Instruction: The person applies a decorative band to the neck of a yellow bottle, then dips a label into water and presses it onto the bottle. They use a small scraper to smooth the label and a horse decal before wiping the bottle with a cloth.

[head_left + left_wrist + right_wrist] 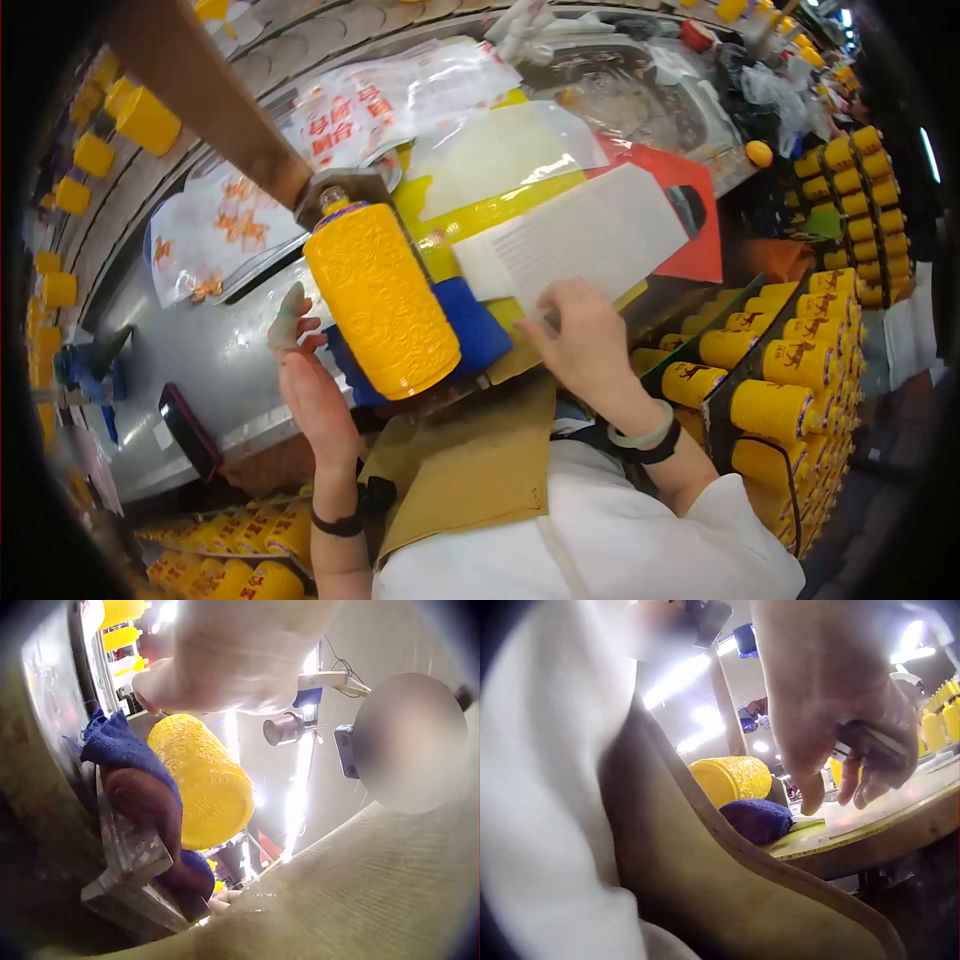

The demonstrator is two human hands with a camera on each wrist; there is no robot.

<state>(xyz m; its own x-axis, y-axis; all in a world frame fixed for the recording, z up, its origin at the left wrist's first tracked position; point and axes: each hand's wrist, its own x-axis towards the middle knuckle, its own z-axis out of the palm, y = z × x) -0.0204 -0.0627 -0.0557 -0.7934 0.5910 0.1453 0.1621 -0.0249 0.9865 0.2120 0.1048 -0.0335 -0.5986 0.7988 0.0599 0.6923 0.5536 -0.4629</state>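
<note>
A yellow embossed bottle [380, 300] lies tilted over a blue cloth [472, 322], its neck end at a wooden post [215, 95]. Beside the bottle, to its left, is my left hand [318, 405], fingers extended and gripping nothing. The left wrist view shows the bottle's round base [217, 806] below that hand [232, 660]. My right hand [582, 340] is at the near edge of a white sheet [600, 230] with faint printed lines. A small dark flat piece [874, 742] shows in its curled fingers in the right wrist view; its kind cannot be told.
A red folder-like sheet [700, 250] and a yellow sheet [440, 255] lie under the white one. A metal tray of water [625, 100] is behind. Stacked yellow bottles [770, 410] stand at the right. A dark phone-like slab [190, 430] lies left.
</note>
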